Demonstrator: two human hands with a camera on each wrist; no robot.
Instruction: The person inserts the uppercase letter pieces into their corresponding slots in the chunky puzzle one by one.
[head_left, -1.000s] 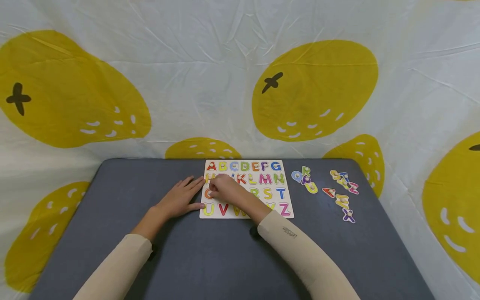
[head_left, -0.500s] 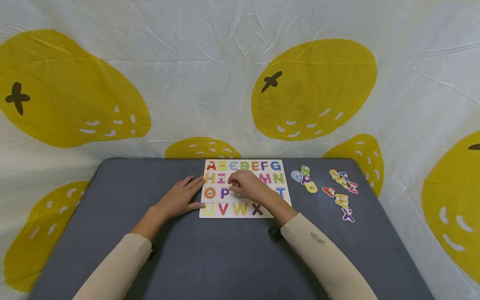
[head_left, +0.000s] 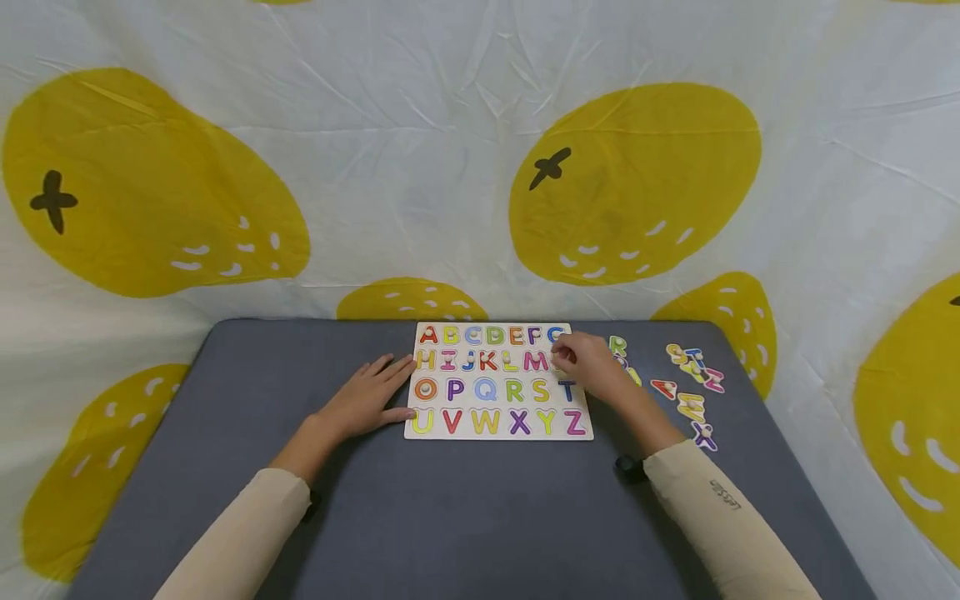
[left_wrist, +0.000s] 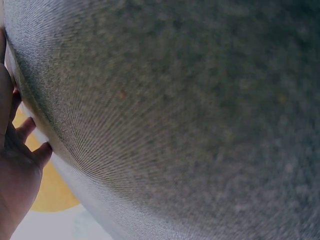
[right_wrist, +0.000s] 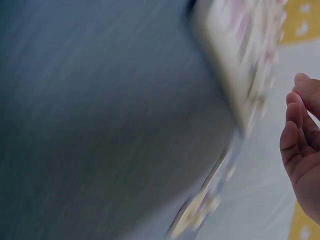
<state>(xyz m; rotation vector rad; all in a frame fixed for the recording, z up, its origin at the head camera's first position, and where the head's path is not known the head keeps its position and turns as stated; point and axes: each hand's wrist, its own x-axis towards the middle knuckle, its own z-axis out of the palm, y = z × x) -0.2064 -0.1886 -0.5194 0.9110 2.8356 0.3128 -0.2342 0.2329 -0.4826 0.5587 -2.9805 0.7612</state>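
A white alphabet puzzle board [head_left: 504, 425] lies at the table's far edge, with coloured letters in rows. Knobbed letters fill the upper rows, and a knobbed orange O piece [head_left: 426, 389] sits at the left of the third row. My left hand [head_left: 367, 400] rests at the board's left edge, fingers spread. Over the board's right edge hovers my right hand [head_left: 588, 362], its fingers loosely bent. Nothing shows between thumb and fingers of the right hand [right_wrist: 305, 150] in the right wrist view. A green R piece [head_left: 617, 345] lies just beyond it, neighbouring pieces partly hidden by that hand.
Farther right on the dark grey table [head_left: 465, 517] lie more loose letters: a yellow S piece [head_left: 675, 353], a pink Z piece [head_left: 714, 381], a red V piece [head_left: 663, 388], a yellow W piece [head_left: 690, 407] and a purple X piece [head_left: 703, 434]. A lemon-patterned cloth [head_left: 420, 200] hangs behind.
My right hand has moved from the O piece rightward across the board to its right edge, uncovering the middle letters. The left hand stays at the left edge.
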